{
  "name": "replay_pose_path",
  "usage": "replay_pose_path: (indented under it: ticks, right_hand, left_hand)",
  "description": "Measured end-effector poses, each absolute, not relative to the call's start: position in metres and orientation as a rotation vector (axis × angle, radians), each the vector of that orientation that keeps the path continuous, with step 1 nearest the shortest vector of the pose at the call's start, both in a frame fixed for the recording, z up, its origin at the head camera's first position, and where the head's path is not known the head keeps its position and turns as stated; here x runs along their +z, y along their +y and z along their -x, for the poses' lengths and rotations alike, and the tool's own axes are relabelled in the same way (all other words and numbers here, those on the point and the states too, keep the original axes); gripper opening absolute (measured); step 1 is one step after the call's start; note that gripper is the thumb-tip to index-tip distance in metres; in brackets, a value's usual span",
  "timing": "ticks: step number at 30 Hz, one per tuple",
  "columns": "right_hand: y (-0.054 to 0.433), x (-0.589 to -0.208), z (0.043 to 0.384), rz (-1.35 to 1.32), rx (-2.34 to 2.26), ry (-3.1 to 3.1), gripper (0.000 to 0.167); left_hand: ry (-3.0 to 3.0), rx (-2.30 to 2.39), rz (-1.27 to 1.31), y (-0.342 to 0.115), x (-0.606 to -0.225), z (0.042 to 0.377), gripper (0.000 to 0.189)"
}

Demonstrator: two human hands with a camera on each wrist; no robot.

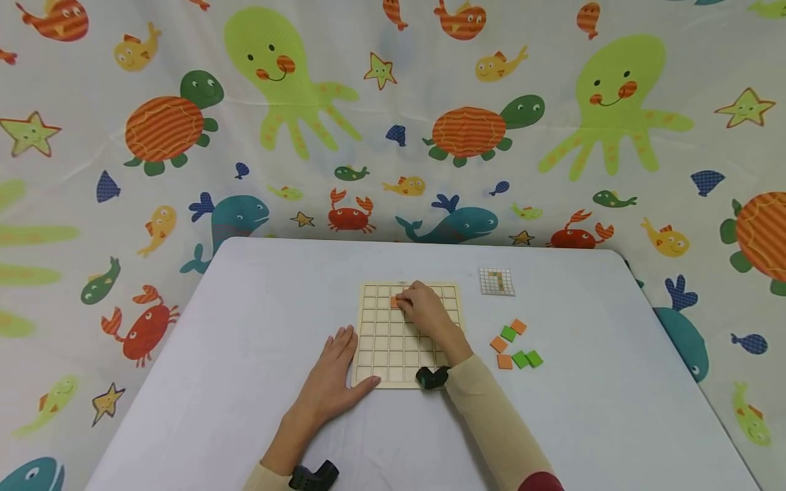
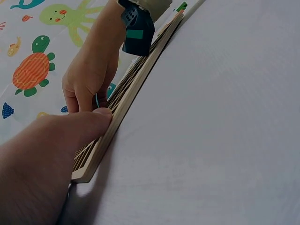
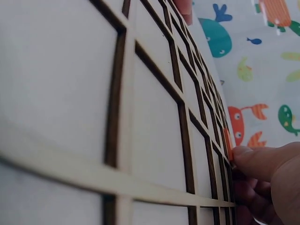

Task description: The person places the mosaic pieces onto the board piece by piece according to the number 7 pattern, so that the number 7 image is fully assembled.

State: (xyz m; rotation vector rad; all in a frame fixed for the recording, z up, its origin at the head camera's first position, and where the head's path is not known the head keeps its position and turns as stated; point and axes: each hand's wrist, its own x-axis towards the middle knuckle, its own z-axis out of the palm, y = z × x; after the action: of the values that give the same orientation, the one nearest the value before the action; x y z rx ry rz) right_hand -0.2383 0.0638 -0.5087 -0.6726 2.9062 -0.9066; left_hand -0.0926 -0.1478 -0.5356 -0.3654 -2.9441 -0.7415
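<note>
A pale wooden grid board (image 1: pixel 374 354) lies on the table. My right hand (image 1: pixel 426 312) reaches over its upper part, pinching an orange square tile (image 1: pixel 394 302) at a cell near the top. In the right wrist view the thumb tip (image 3: pixel 241 153) meets the edge of that orange tile (image 3: pixel 228 144); the other fingers are partly hidden. My left hand (image 1: pixel 333 375) lies with fingers extended along the board's left edge. Its thumb (image 2: pixel 101 119) rests on the near rim of the board (image 2: pixel 140 77).
Several loose orange tiles (image 1: pixel 505 362) and green tiles (image 1: pixel 535 358) lie right of the board. Behind them is a small grid pattern card (image 1: pixel 497 281). A white cloth covers the table (image 1: pixel 245 327); a curtain (image 1: pixel 381 41) printed with sea animals hangs behind it.
</note>
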Motion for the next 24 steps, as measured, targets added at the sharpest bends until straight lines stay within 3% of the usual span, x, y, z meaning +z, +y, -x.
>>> replay_pose_path:
  ticks: [24]
  right_hand:
    - [0.0624,-0.5016,0.2333,0.628,-0.964,2.874,0.017]
  left_hand:
    - [-2.972,-0.768,0.355,-0.1494,-0.5337,0.094,0.097]
